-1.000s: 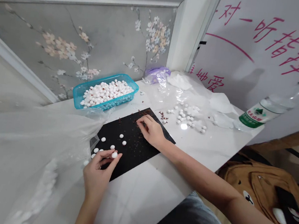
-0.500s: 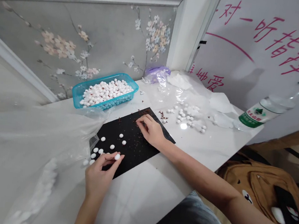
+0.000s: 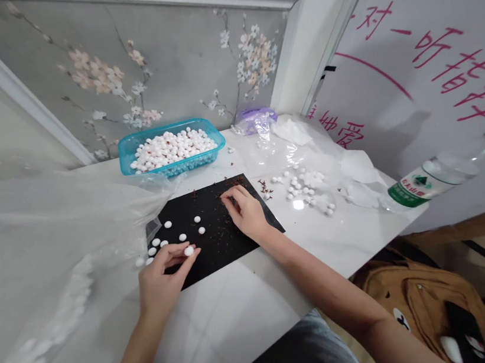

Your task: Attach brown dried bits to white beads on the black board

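A small white ball (image 3: 189, 251) is pinched between the thumb and fingertips of my left hand (image 3: 163, 278), above the near edge of a black mat (image 3: 219, 256). My right hand (image 3: 245, 211) rests over the far part of the mat, thumb and fingertips closed together among small reddish-brown bits (image 3: 234, 184). Whatever those fingertips hold is too small to make out. Several loose white balls (image 3: 182, 237) lie on the mat's left part, some beside my left hand.
Behind the mat stands a blue basket (image 3: 123, 157) full of white balls with reddish-brown bits. Clear plastic bags (image 3: 64, 206) cover the table's left side. More balls (image 3: 298, 186) lie at the right, near a green-capped bottle (image 3: 431, 176). A brown backpack (image 3: 411, 287) sits beyond the table edge.
My left hand, still pinching the white ball, has shifted very slightly. The right hand stays in the same place over the brown bits.
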Tool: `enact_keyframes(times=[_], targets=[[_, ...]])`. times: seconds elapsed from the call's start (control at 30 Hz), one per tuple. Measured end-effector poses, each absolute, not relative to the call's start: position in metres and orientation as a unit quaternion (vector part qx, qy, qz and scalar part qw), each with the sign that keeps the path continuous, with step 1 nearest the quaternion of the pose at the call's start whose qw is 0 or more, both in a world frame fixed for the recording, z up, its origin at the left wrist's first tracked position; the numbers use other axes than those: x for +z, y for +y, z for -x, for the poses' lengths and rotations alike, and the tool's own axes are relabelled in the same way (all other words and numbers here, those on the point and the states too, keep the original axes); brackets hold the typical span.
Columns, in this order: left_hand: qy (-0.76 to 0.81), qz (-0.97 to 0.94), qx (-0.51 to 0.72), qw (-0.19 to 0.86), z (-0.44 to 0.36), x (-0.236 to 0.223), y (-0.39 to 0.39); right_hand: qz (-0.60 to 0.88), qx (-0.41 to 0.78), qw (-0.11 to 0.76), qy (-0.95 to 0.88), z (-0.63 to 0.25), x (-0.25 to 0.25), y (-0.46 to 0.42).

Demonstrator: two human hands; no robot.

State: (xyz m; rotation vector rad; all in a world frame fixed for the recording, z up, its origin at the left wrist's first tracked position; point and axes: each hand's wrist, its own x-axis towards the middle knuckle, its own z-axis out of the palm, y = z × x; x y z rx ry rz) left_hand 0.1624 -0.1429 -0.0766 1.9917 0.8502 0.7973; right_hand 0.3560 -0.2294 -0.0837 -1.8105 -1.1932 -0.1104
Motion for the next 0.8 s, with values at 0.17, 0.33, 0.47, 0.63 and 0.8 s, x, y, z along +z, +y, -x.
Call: enact_keyframes(times=[0.17,0.33,0.47,0.63,0.8], targets=[[0.338,-0.772,0.345,0.414,-0.1638,-0.0744,-0.1423,0.744,-0.041,0.459,-0.484,-0.3558,-0.0818,-0.2306],[0.328,-0.777,0.351,0.407,-0.1636,-0.0751,-0.142,0.738,-0.044,0.467,-0.485,-0.3553,-0.0803,-0.2307],[0.312,-0.8,0.357,0.368,-0.1626,-0.0759,-0.1423,0.74,-0.04,0.466,-0.484,-0.3552,-0.0813,-0.2305],[0.308,-0.797,0.39,0.344,-0.1618,-0.0777,-0.1416,0.736,-0.041,0.47,-0.485,-0.3555,-0.0831,-0.2303],[0.268,-0.843,0.355,0.302,-0.1618,-0.0833,-0.1385,0.729,-0.049,0.478,-0.488,-0.355,-0.0826,-0.2304]])
